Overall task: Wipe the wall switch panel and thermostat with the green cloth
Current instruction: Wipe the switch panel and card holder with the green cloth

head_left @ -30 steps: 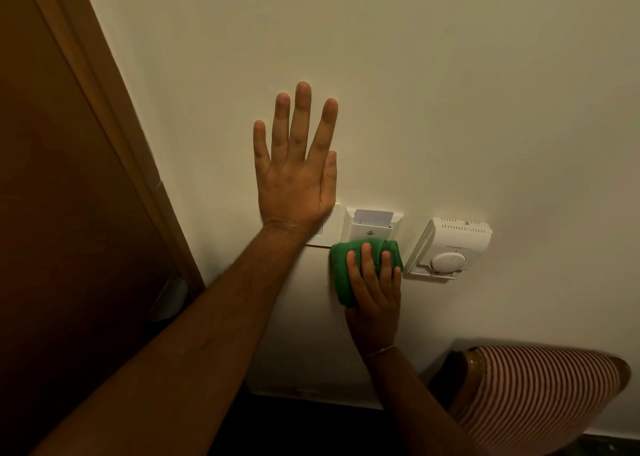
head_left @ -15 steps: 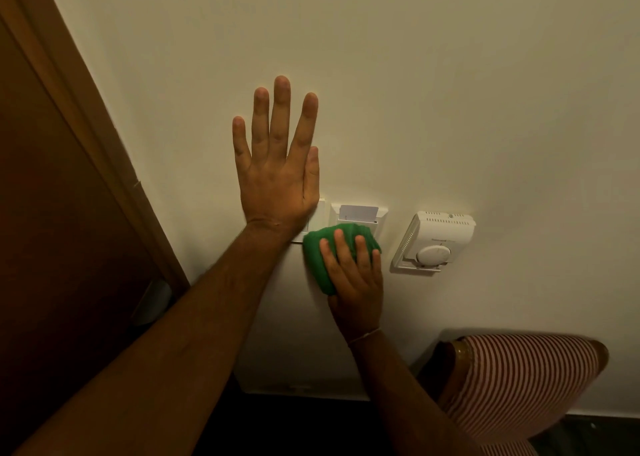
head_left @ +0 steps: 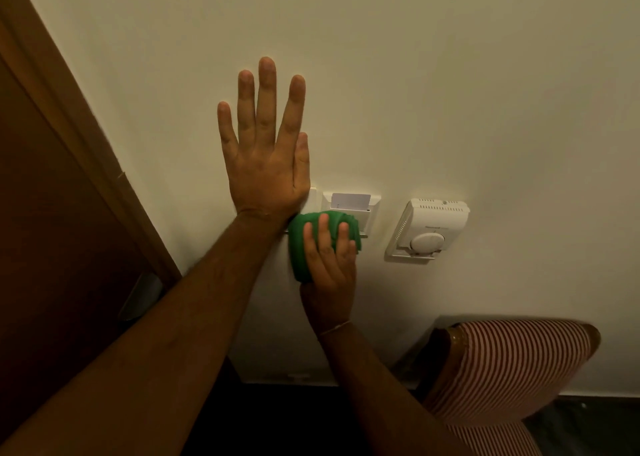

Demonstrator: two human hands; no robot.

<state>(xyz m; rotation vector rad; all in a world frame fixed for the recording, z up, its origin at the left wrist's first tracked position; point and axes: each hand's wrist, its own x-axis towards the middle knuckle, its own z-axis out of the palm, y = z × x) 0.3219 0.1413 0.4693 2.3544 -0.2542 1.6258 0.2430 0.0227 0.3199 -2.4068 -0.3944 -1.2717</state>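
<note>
My left hand (head_left: 265,151) lies flat and open against the cream wall, its heel covering the left part of the white switch panel (head_left: 351,203). A key card sits in the panel's slot. My right hand (head_left: 329,261) presses a bunched green cloth (head_left: 304,244) against the panel's lower edge and the wall just below it. The white thermostat (head_left: 429,229), with a round dial and vent slots, hangs on the wall to the right of the panel, clear of both hands.
A brown wooden door and its frame (head_left: 86,151) run along the left. A chair with red-and-white striped upholstery (head_left: 512,362) stands against the wall at lower right. White skirting (head_left: 287,376) meets a dark floor below.
My right hand with the cloth has slid left along the panel's lower edge, closer to my left wrist. The left hand stays flat on the wall.
</note>
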